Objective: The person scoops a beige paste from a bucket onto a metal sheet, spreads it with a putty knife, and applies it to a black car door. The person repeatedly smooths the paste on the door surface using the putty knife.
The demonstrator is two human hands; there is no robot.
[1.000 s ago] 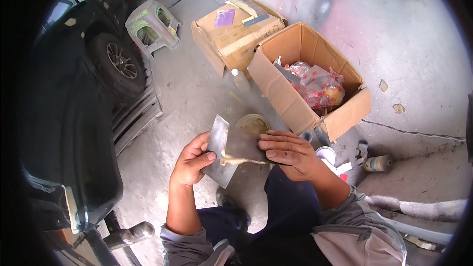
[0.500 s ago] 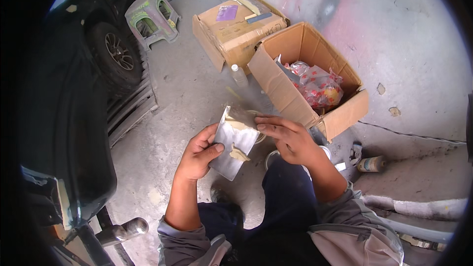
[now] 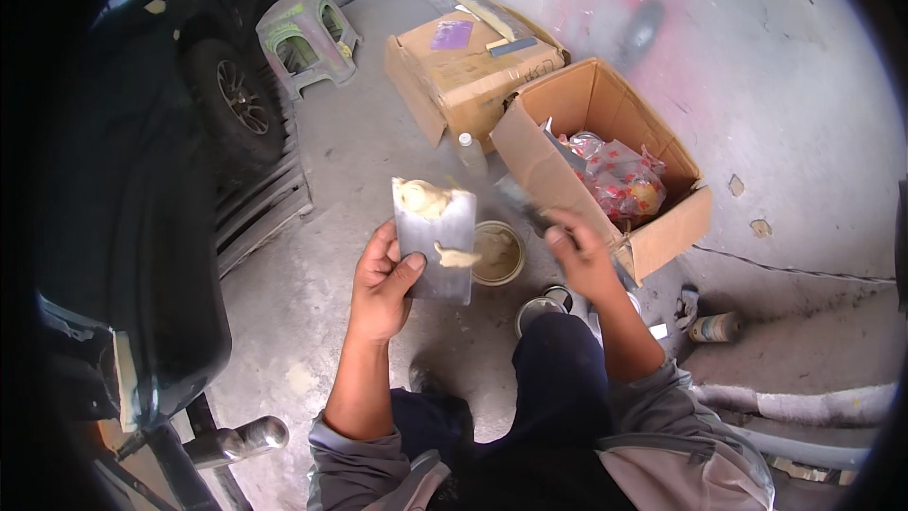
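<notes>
A flat grey metal plate (image 3: pixel 443 286) is gripped at its left edge by my left hand (image 3: pixel 382 286), thumb on top and fingers behind. On its far end sits a thick lump of beige putty (image 3: pixel 422 199), with a smaller dab (image 3: pixel 456 256) nearer the middle. My right hand (image 3: pixel 584 257) is closed around the dark end of a putty knife (image 3: pixel 517 197), which is smeared by motion. The blade points up and left, apart from the plate. Below and between my hands, an open round tub (image 3: pixel 520 267) with beige putty inside stands on the floor.
An open cardboard box (image 3: pixel 549 170) with crinkled plastic stands ahead right, beside a closed carton (image 3: pixel 445 66). A small bottle (image 3: pixel 471 156) stands before them. Dark vehicle with a wheel (image 3: pixel 236 99) at left; plastic stool (image 3: pixel 307 43) beyond. Cans (image 3: pixel 539 308) sit by my knee.
My right hand has drawn the putty knife off the plate toward the right. The plate has turned more upright in view, and the tub shows more fully.
</notes>
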